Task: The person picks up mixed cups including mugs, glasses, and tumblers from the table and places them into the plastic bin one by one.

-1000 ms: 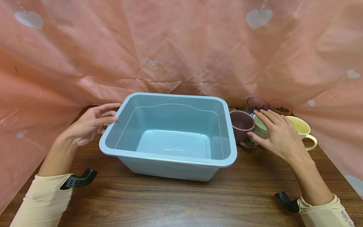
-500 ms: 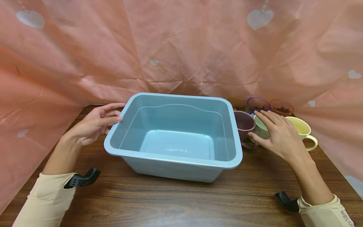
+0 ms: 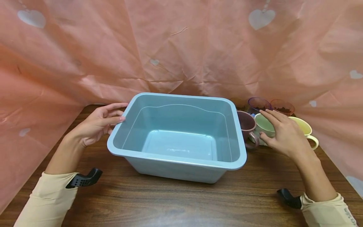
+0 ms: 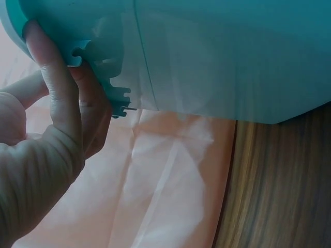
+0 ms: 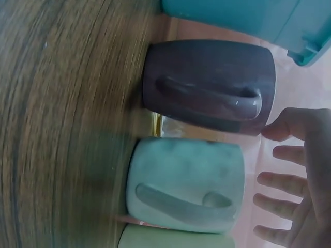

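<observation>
A large light-blue basin (image 3: pixel 178 159) stands on the table, its inside bare. At its left rim is my left hand (image 3: pixel 97 124), with thumb and fingertips touching the rim's outer edge; in the left wrist view the left hand (image 4: pixel 57 119) reaches under the lip. My right hand (image 3: pixel 287 135) hovers with spread fingers over the mugs on the right. Beneath it are a purple mug (image 3: pixel 247 124), a pale green mug (image 3: pixel 263 124) and a yellow mug (image 3: pixel 302 127). In the right wrist view the thumb lies close to the purple mug (image 5: pixel 207 85); contact cannot be told.
Behind the mugs stand clear cups, one purple-rimmed (image 3: pixel 259 104) and one orange (image 3: pixel 282 107) with dark bits inside; another is partly hidden by the basin. A pink heart-printed cloth (image 3: pixel 181 47) hangs behind the wooden table (image 3: pixel 158 201).
The basin has slid to the right along with my left hand, nearing the purple mug. My right hand has shifted slightly right, and the purple mug's handle now shows more.
</observation>
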Available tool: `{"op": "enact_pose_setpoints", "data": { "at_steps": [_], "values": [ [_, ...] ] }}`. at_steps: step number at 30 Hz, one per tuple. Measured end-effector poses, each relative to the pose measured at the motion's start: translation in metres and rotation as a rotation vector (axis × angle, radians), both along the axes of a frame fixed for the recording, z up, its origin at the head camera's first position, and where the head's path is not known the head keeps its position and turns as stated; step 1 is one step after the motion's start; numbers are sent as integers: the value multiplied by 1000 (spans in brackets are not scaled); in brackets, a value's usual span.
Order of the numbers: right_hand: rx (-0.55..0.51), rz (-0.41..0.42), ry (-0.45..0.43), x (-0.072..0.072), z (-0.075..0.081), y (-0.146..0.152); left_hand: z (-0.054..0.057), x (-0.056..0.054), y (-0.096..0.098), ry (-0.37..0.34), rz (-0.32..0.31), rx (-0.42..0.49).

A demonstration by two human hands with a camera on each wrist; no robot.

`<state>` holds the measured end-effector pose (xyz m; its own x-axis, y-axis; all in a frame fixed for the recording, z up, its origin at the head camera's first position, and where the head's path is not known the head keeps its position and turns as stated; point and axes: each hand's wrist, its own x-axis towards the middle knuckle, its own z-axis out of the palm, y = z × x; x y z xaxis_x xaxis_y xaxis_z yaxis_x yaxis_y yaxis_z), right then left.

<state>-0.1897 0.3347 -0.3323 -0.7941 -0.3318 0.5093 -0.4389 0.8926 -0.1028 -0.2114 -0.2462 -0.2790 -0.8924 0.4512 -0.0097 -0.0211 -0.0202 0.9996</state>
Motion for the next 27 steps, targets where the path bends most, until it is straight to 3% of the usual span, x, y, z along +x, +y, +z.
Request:
{"op": "enact_pose_setpoints", "data": {
  "at_steps": [7,15,27],
  "values": [
    [28,-36,9,-6,-4,9,1,0,2,-12,-2,3],
    [48,-100,-67,-12,-8,14,-1,1,4,-22,2,9],
    [37,-104,-60,-14,-9,15,-2,2,3,-17,1,19]
  ]
}}
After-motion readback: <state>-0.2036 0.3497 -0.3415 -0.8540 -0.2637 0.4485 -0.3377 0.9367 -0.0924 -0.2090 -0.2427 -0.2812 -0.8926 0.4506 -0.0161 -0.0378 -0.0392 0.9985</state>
